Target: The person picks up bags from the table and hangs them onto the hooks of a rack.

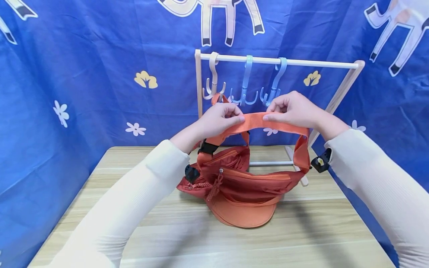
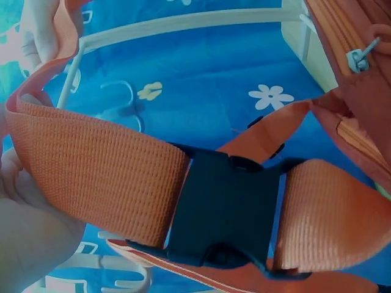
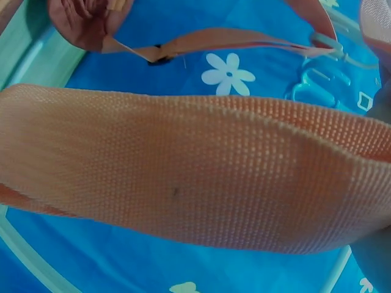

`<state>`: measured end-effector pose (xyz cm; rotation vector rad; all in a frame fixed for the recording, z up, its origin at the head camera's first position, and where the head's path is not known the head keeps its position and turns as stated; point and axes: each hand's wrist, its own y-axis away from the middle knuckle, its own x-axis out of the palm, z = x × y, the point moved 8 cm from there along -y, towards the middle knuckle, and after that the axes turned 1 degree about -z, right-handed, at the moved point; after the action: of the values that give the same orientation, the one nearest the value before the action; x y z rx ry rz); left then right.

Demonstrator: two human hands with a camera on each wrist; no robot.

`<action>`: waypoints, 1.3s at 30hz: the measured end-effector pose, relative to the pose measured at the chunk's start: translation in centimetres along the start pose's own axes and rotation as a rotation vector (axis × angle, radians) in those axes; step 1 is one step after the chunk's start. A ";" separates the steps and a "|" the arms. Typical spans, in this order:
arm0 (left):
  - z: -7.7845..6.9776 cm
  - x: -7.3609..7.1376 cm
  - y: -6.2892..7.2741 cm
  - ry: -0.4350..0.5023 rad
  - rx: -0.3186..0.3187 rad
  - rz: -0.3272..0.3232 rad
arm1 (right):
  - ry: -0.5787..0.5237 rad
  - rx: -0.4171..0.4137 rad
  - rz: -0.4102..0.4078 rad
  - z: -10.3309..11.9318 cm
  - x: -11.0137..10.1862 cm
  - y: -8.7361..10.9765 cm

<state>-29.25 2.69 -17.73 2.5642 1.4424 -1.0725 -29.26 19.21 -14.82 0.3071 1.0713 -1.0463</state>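
Observation:
Both hands hold up the wide orange strap (image 1: 253, 121) of a dark red waist bag (image 1: 248, 188). My left hand (image 1: 219, 118) pinches it between thumb and fingers; a short way along, my right hand (image 1: 296, 109) pinches it too. Below them hangs the bag, with an orange zipper, a braided pull (image 1: 215, 188) and a rounded orange panel (image 1: 248, 212). A fastened black buckle (image 2: 226, 210) joins the strap in the left wrist view. The right wrist view is mostly filled by the webbing (image 3: 183, 171).
Behind, a second red bag (image 1: 231, 158) hangs by its orange strap from a beige hook (image 1: 213, 72) on a white rack (image 1: 285, 61). Two blue hooks (image 1: 246, 78) hang farther right. The rack stands on a wood-grain table (image 1: 161, 230) before a blue patterned cloth (image 1: 110, 74).

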 end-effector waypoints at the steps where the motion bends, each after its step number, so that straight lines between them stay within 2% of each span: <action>1: 0.1 -0.1 -0.2 -0.003 -0.006 -0.007 | 0.001 0.003 -0.008 -0.1 -0.2 -0.2; 11: 0.5 -1.3 -1.8 -0.037 -0.014 -0.116 | 0.016 0.060 -0.080 -0.8 -1.5 -1.8; 17: 0.3 -2.3 -2.4 -0.051 -0.012 -0.235 | 0.067 0.110 -0.171 -0.8 -2.5 -2.7; 22: 0.2 -3.3 -2.7 -0.062 -0.035 -0.347 | 0.077 0.131 -0.261 -0.4 -3.0 -3.5; 31: 1.1 -4.7 -2.8 -0.042 -0.080 -0.511 | 0.084 0.162 -0.368 0.1 -2.8 -5.3; 36: 1.4 -5.2 -2.7 -0.033 -0.085 -0.564 | 0.082 0.182 -0.385 0.1 -2.2 -6.1; 39: 1.9 -5.3 -2.7 -0.023 -0.099 -0.566 | 0.079 0.187 -0.380 -0.1 -1.7 -6.3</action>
<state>-34.16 -0.34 -15.34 2.1115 2.2225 -1.0253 -34.60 16.92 -11.82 0.3034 1.1305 -1.4892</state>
